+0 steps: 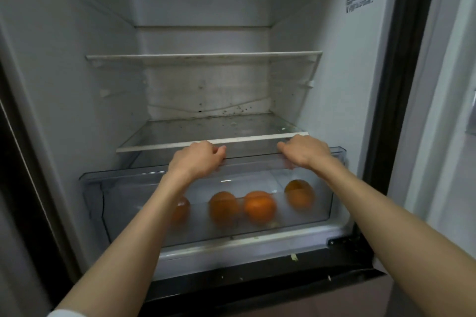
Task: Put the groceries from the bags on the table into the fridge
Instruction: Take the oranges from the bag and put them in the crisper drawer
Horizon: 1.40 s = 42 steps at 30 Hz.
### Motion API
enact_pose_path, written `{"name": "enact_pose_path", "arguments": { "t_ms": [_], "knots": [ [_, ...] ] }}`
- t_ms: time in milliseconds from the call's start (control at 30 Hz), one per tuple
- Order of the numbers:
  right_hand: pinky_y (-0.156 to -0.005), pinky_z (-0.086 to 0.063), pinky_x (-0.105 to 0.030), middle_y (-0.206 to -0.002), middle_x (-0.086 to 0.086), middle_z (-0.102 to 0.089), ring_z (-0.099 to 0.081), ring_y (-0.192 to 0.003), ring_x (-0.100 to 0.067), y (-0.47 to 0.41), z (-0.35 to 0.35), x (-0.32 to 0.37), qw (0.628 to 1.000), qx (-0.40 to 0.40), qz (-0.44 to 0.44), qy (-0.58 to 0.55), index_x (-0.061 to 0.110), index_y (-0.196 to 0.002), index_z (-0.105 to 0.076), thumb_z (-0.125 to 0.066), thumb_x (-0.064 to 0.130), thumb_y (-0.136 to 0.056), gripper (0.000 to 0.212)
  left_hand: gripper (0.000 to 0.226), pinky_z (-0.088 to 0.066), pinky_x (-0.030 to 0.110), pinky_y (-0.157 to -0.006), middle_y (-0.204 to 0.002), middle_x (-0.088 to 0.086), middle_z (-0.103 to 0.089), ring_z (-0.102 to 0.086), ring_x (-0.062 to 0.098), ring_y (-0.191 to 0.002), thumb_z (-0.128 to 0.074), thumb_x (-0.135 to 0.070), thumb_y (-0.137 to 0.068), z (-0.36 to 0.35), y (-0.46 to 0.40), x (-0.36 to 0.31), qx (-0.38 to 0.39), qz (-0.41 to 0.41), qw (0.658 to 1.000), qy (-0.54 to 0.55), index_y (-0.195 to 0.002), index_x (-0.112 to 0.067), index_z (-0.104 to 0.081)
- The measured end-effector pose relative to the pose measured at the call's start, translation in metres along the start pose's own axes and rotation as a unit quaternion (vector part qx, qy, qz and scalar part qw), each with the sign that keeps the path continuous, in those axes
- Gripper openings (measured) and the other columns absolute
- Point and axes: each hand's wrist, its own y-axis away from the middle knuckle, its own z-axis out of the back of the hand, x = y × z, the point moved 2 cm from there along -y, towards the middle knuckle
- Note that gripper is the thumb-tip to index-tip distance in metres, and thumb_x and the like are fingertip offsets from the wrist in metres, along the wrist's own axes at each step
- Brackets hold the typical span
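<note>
clear drawer (332, 162) at the fridge (64, 59) bottom holds 4 oranges (259, 207).

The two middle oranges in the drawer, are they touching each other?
Cannot tell. In the head view the left middle orange and the right middle orange sit side by side in the clear drawer, but blur and the drawer front hide any gap.

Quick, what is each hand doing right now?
Left hand: closed on the drawer's top front edge.
Right hand: closed on the same edge.
</note>
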Motion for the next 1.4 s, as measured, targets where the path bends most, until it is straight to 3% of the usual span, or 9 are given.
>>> {"name": "enact_pose_path", "arguments": {
  "t_ms": [133, 300, 400, 500, 700, 933, 1133, 1300, 1400],
  "knots": [
    [-0.078, -0.033, -0.035, -0.109, -0.017, -0.065, -0.058, -0.102, -0.033, 0.023, -0.007, 0.001, 0.988, -0.116, 0.074, 0.07, 0.012, -0.099, -0.065, -0.017, 0.039, -0.1, 0.055, 0.05, -0.036, 0.035, -0.07, -0.101, 0.006, -0.068, -0.06, 0.031, -0.096, -0.021, -0.047, -0.098, -0.006, 0.02, -0.007, -0.12, -0.076, 0.983, -0.114, -0.096, -0.023, -0.064],
    [-0.101, -0.024, -0.038, -0.119, -0.005, -0.062, -0.051, -0.115, -0.026, 0.045, -0.028, -0.005, 0.972, -0.197, 0.114, 0.049, 0.02, -0.117, -0.059, -0.013, 0.046, -0.097, 0.057, 0.048, -0.046, 0.033, -0.07, -0.088, 0.002, -0.069, -0.065, 0.027, -0.08, -0.024, -0.042, -0.094, -0.022, 0.041, -0.002, -0.239, -0.178, 0.945, -0.135, -0.102, -0.021, -0.067],
    [-0.113, -0.011, -0.041, -0.138, -0.007, -0.049, -0.038, -0.132, -0.023, 0.062, -0.035, -0.006, 0.974, -0.185, 0.129, 0.031, 0.023, -0.137, -0.045, -0.006, 0.058, -0.083, 0.075, 0.051, -0.045, 0.04, -0.089, -0.113, 0.004, -0.064, -0.062, 0.025, -0.1, -0.032, -0.043, -0.088, -0.033, 0.056, 0.008, -0.208, -0.184, 0.949, -0.151, -0.127, -0.018, -0.054],
    [-0.118, 0.001, -0.044, -0.158, -0.006, -0.015, -0.006, -0.146, -0.023, 0.081, -0.042, -0.004, 0.98, -0.136, 0.141, 0.037, 0.025, -0.149, -0.015, -0.024, 0.058, -0.093, 0.066, 0.06, -0.016, 0.046, -0.114, -0.148, 0.01, -0.035, -0.031, 0.031, -0.137, -0.044, -0.042, -0.091, -0.038, 0.078, 0.01, -0.17, -0.174, 0.959, -0.145, -0.145, -0.02, -0.029],
    [-0.116, 0.001, -0.045, -0.159, -0.001, -0.002, 0.002, -0.146, -0.019, 0.14, -0.051, -0.006, 0.977, -0.084, 0.198, -0.007, 0.03, -0.15, -0.008, -0.033, 0.052, -0.095, 0.064, 0.063, 0.007, 0.049, -0.114, -0.158, 0.002, 0.01, 0.015, 0.025, -0.144, -0.03, -0.05, -0.095, -0.046, 0.146, 0.003, -0.106, -0.083, 0.985, -0.104, -0.148, -0.032, -0.001],
    [-0.117, -0.004, -0.043, -0.158, 0.002, -0.011, -0.006, -0.146, -0.015, 0.246, -0.093, -0.012, 0.961, -0.018, 0.264, -0.077, 0.029, -0.149, -0.014, -0.036, 0.048, -0.096, 0.06, 0.082, 0.003, 0.051, -0.114, -0.158, 0.002, -0.002, 0.005, 0.024, -0.145, 0.003, -0.065, -0.072, -0.091, 0.285, 0.007, -0.063, 0.037, 0.995, -0.07, -0.148, -0.034, -0.006],
    [-0.117, -0.002, -0.04, -0.158, 0.002, -0.01, -0.007, -0.146, -0.015, 0.348, -0.139, 0.006, 0.94, 0.089, 0.312, -0.106, 0.03, -0.149, -0.014, -0.037, 0.048, -0.096, 0.061, 0.075, -0.009, 0.056, -0.112, -0.152, 0.008, -0.028, -0.017, 0.03, -0.143, -0.013, -0.06, -0.079, -0.119, 0.419, 0.026, -0.038, 0.135, 0.99, -0.026, -0.144, -0.027, -0.031],
    [-0.117, -0.003, -0.043, -0.159, 0.001, -0.007, -0.004, -0.146, -0.017, 0.437, -0.173, 0.047, 0.908, 0.176, 0.37, -0.086, 0.031, -0.15, -0.011, -0.037, 0.05, -0.095, 0.063, 0.075, -0.003, 0.053, -0.114, -0.157, 0.003, -0.013, -0.003, 0.024, -0.145, -0.005, -0.063, -0.08, -0.122, 0.532, 0.058, 0.001, 0.238, 0.97, -0.038, -0.147, -0.031, -0.019],
    [-0.117, -0.002, -0.044, -0.159, 0.0, -0.005, -0.002, -0.146, -0.017, 0.485, -0.185, 0.087, 0.881, 0.215, 0.416, -0.069, 0.03, -0.149, -0.011, -0.037, 0.051, -0.095, 0.065, 0.057, 0.001, 0.052, -0.115, -0.158, 0.0, -0.004, 0.005, 0.023, -0.145, -0.022, -0.054, -0.095, -0.114, 0.599, 0.084, 0.013, 0.308, 0.951, -0.03, -0.147, -0.032, -0.014]
  ]
}}
